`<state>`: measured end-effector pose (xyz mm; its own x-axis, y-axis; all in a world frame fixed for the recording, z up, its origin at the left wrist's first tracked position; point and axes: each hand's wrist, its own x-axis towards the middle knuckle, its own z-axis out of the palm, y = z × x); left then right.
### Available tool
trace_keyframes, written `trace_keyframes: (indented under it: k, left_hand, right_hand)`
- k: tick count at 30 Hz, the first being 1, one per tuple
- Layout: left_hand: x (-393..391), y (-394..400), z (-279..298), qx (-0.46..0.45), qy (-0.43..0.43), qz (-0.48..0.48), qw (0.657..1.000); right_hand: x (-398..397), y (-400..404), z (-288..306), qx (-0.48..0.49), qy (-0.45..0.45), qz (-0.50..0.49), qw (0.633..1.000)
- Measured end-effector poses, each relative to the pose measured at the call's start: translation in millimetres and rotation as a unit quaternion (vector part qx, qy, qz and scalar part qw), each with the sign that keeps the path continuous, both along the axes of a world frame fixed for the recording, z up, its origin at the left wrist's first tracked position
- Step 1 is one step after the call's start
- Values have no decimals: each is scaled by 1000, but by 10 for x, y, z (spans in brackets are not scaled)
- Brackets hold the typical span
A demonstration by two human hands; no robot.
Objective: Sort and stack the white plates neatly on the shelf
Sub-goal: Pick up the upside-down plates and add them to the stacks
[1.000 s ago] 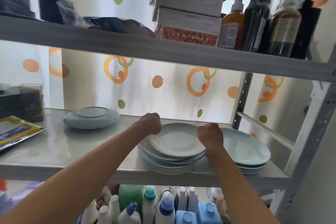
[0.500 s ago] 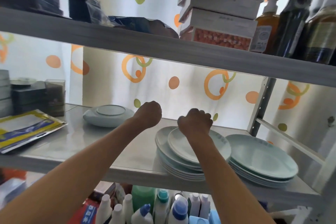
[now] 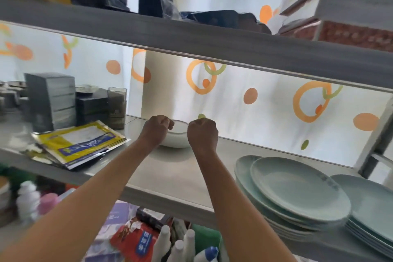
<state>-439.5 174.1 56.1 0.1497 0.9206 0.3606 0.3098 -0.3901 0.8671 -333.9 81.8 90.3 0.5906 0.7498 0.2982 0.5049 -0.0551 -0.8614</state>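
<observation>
Both hands have left the plate stack (image 3: 297, 195) and reached the upturned white dish (image 3: 177, 134) farther back on the shelf (image 3: 170, 181); left hand (image 3: 156, 128) and right hand (image 3: 202, 134) each curl in a grip on its rim

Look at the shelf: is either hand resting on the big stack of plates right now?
No: both the left hand and right hand are at the upturned white dish, apart from the plate stack.
</observation>
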Motion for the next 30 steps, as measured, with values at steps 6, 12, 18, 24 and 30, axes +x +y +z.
trace_keyframes:
  k: [6,12,18,24,30]
  left_hand:
    - [-222,398,-145,-79,-164,17,983]
    - [-177,663,-347,-66,-139,93,984]
    - [97,910,-494,-163,-115,135,970]
    - [221,1053,-618,-141,16,170,975]
    - [240,969,-630,-111,41,165,979]
  right_hand:
    - [86,511,-309,-32,76,-39,996]
    - [204,954,-564,-11,115,-113,987]
    - [292,1116,-928,-92,27,-134,986]
    - [314,1279,-994,-151,-50,-137,978]
    - [433,1251,-990,-125,3,-110,986]
